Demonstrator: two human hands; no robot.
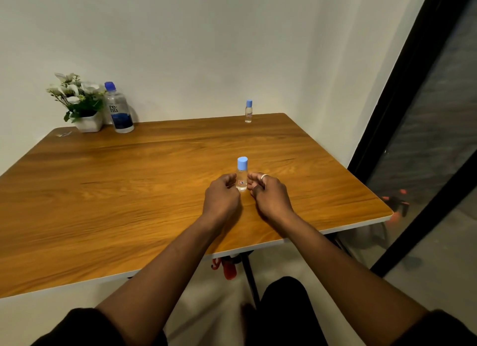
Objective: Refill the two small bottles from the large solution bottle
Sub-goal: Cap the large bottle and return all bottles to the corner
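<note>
The near small bottle (242, 176) stands capped on the table (129, 190), with the left hand (222, 194) at its 9 o'clock and the right hand (269, 193) at its 3, fingers curled close, whether pinching it I cannot tell, while the far small bottle (248, 112) stands at 12 and the large solution bottle (119, 110) at 10.

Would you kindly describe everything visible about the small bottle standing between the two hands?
The small bottle is clear, plastic by its look, with a light blue cap on and a small red-and-white label. It stands upright on the wooden table. The left hand and right hand flank it with curled fingers; contact is unclear.
</note>
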